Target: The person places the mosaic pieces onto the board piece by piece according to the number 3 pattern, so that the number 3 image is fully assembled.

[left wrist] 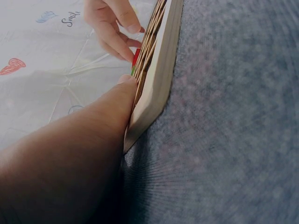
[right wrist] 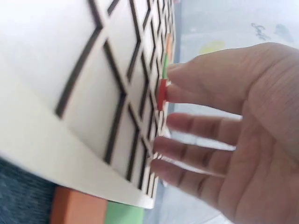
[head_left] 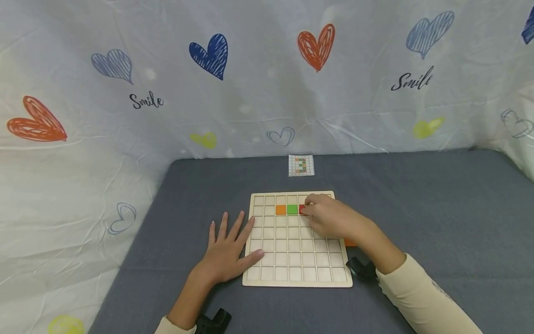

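A pale wooden grid board (head_left: 295,246) lies on the table. An orange tile (head_left: 281,210) and a green tile (head_left: 292,209) sit side by side in its second row from the far edge. Just right of the green one is a red tile (right wrist: 161,95), which the thumb and index finger of my right hand (head_left: 329,215) pinch, partly covering it from above. The other right fingers stay extended over the board in the right wrist view. My left hand (head_left: 227,255) lies spread at the board's left side, thumb on the rim and index fingertip at the edge.
Beside the board's right edge, partly under the right forearm, are an orange block (right wrist: 77,207) and a green block (right wrist: 124,213). A small printed card (head_left: 301,165) with a coloured grid lies beyond the board. A white curtain (head_left: 258,93) with hearts hangs behind the grey table (head_left: 438,208).
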### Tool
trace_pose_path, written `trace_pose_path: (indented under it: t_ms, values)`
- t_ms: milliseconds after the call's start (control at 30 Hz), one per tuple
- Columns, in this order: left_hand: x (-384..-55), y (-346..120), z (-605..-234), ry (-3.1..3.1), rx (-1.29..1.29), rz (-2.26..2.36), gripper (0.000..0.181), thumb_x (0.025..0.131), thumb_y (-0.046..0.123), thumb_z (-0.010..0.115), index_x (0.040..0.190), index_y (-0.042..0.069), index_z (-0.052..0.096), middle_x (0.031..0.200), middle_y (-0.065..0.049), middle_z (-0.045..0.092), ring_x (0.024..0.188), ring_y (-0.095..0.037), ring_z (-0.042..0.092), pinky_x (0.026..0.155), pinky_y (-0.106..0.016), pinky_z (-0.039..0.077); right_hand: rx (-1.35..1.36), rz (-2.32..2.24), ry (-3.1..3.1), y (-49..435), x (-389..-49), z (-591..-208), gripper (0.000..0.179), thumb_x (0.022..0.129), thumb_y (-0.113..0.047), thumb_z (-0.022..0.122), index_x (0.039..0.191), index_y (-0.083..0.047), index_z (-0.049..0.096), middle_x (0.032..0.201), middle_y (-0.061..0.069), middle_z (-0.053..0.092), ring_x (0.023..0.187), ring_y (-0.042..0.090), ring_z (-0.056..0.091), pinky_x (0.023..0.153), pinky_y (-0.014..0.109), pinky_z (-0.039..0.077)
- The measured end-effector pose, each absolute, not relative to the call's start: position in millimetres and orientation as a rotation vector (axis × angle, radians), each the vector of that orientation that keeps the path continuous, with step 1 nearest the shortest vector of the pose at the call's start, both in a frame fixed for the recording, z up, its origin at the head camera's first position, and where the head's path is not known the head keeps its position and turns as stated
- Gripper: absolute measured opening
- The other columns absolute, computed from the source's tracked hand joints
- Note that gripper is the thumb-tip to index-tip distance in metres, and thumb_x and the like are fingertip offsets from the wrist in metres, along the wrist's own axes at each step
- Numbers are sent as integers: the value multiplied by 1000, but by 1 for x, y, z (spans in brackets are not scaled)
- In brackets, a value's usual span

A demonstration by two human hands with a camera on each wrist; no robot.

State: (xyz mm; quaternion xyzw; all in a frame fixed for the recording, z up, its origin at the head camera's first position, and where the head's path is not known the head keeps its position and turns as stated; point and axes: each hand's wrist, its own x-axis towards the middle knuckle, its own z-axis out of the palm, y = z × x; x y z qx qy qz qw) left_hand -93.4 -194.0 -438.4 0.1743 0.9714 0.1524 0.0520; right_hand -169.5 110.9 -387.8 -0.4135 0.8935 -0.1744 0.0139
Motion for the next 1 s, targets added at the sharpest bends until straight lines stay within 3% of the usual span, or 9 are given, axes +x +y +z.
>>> trace_pose_path:
  t_ms: [167,500,667,767,867,1000]
  values:
    - [-94,-195,-441,2954,520,454,87,94,77,37,163,28,14,168,-5,4,150,-40,-10,112,-67,-10,-1188,-407,2786,111,-163,-382,29,90,-3,67,118,-4,73,114,13,64,98,32,59,76,42,54]
    - [-95,-195,-441,2944,508,444,87,94,77,36,163,29,13,168,-4,3,150,-39,-11,112,-66,-11,-1176,-299,2789,111,-159,-380,32,89,-3,64,120,-3,71,129,13,63,102,32,58,77,41,53]
    - [-93,-195,-438,2959,538,488,85,96,71,43,163,25,18,167,-10,9,150,-44,-7,111,-68,-9,-1165,-334,2769,111,-159,-379,36,88,-4,64,124,-3,69,134,13,60,103,32,57,74,41,52]
    - [-93,-195,-438,2961,552,495,85,96,70,44,163,24,19,167,-11,10,150,-45,-7,111,-69,-9,-1185,-353,2763,112,-159,-379,38,88,-2,63,125,-3,68,135,13,61,106,33,58,80,42,52]
    - [-94,-195,-440,2959,550,478,85,96,71,42,163,25,18,167,-10,9,150,-44,-7,111,-68,-9,-1229,-367,2758,113,-160,-378,33,88,1,62,119,-2,71,133,15,63,104,33,60,83,39,50]
    - [-93,-194,-438,2946,541,478,85,96,70,44,163,24,18,167,-10,8,149,-44,-8,111,-69,-9,-1258,-384,2748,114,-160,-376,24,88,3,62,108,-4,73,132,15,64,97,30,61,78,35,46]
